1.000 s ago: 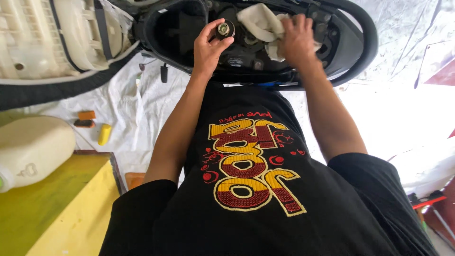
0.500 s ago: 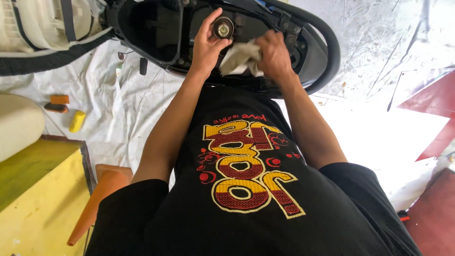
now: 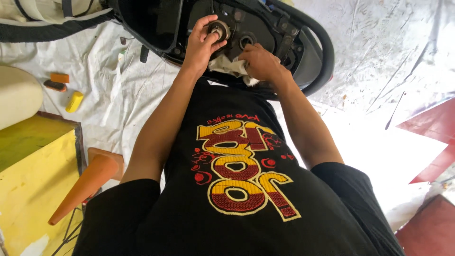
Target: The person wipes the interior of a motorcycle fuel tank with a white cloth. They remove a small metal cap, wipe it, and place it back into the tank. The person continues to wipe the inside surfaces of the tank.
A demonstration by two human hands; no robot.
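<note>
1 black scooter body (image 3: 313, 52) fills the top of the view, its inner well open toward the person, and it rests on a crumpled white sheet (image 3: 379, 42) spread over the floor. At the lower left stands a yellow tabletop (image 3: 33, 180), with 1 orange cone (image 3: 87, 182) lying tilted beside it; the cone was out of view 1 second ago and shows now only because the head has turned. Both arms reach into the well. The left hand (image 3: 199, 45) is closed around a round metal cap (image 3: 219, 29), fingers and thumb wrapped on its rim, the same hold as in the 2 earlier pictures. The right hand (image 3: 260, 61) is what has moved: it was up at the far side of the well with the white rag (image 3: 227, 64) bunched in it, and now it has come down and nearer, fingers curled and pressing the rag against the near edge, just below the left wrist. That leaves a 2nd round opening (image 3: 246, 40) uncovered beside the cap. Off to the left on the sheet lie 1 small yellow block (image 3: 74, 101) and 1 orange block (image 3: 59, 77), well apart from both hands.
</note>
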